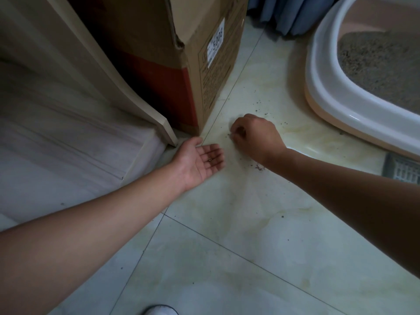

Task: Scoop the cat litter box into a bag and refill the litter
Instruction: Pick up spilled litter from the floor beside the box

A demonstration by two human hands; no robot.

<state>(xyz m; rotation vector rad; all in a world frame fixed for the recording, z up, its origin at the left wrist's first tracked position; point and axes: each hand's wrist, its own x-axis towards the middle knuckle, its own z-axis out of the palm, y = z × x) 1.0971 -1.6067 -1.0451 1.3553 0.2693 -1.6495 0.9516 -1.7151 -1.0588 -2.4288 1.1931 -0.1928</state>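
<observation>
head view: the left hand [200,161] is held low over the tiled floor [227,246], palm up and fingers relaxed and spread flat. a few small litter grains [210,159] are carried on its fingers; nothing is gripped. the right hand [255,135] is turned knuckles up just beside it, with its fingers curled under and the tips brought together at the floor. whether a grain is pinched between them cannot be told.

scattered litter [260,167] is seen as dark specks and a small clump on the tiles, near the right wrist and between the hand and the litter box [329,94]. the litter box, with a white rim over a pink base, is set on the floor at the upper right, well apart from both hands, and is filled with grey litter [381,64].

a tall cardboard box [204,64] is stood just beyond the hands, its corner near the left fingertips. a grey slotted plastic piece [402,170] is partly shown at the right edge, below the litter box. blue fabric [295,14] is hung at the top.
</observation>
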